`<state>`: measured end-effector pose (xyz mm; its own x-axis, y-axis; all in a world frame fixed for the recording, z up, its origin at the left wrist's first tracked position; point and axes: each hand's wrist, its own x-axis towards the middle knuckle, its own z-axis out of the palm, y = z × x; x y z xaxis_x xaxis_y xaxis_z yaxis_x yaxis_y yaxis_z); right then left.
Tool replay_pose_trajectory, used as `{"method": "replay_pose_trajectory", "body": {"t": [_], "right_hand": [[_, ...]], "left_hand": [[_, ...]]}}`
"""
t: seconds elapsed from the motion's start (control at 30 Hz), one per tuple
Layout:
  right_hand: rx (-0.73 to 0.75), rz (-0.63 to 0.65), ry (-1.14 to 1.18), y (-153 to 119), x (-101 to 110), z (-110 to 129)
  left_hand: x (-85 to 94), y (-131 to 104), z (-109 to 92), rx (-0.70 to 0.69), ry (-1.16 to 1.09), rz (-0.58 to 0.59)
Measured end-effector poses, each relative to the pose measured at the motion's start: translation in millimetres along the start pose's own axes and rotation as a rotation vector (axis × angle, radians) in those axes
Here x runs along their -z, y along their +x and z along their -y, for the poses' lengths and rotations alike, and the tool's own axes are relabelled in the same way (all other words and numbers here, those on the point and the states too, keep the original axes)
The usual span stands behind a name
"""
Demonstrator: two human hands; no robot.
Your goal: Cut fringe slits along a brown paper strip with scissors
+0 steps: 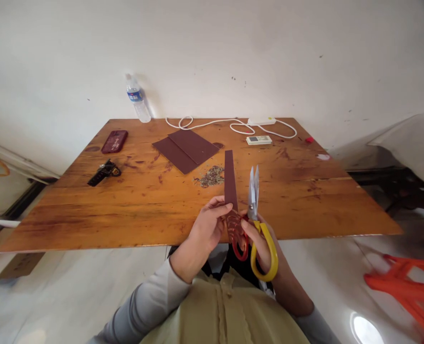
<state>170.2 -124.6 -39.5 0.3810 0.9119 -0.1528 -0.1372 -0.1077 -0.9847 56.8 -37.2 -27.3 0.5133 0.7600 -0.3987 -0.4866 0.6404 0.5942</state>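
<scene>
My left hand is closed on a long maroon strip, pinching it near its lower part between thumb and fingers. The strip points up and away over the table, and its lower end shows light curved lines or slits. My right hand grips a pair of scissors with one yellow and one red handle loop. Their blades are slightly apart, point away from me and stand just right of the strip. Some right fingers, partly hidden, are close to the strip's lower end.
On the wooden table lie thin scraps, two maroon sheets, a phone, keys and a remote control. A plastic bottle and a white power strip with its cord are near the wall.
</scene>
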Motion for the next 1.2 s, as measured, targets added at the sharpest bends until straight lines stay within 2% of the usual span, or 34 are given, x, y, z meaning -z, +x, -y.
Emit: {"method": "replay_pose_trajectory", "body": {"t": [0.2,0.4,0.73,0.93,1.03,1.2], "right_hand": [[-0.004,-0.025,0.045,5,6,3],[-0.036,0.057,0.075,1,7,2],[-0.136,0.144,0.229,2,13,-20],[-0.234,0.246,0.325,4,9,-15],[-0.238,0.219,0.35,3,8,-12],[-0.189,0.086,0.334,-1,6,-10]], "left_hand": [[2.0,3,5,-0.029,0.05,-0.063],[-0.7,6,2,-0.047,0.056,-0.091],[0.2,5,1,0.02,0.03,-0.129],[-0.2,6,2,0.025,-0.021,-0.115],[0.9,6,3,-0.002,0.003,-0.102],[-1.0,5,4,-0.014,0.024,-0.102]]}}
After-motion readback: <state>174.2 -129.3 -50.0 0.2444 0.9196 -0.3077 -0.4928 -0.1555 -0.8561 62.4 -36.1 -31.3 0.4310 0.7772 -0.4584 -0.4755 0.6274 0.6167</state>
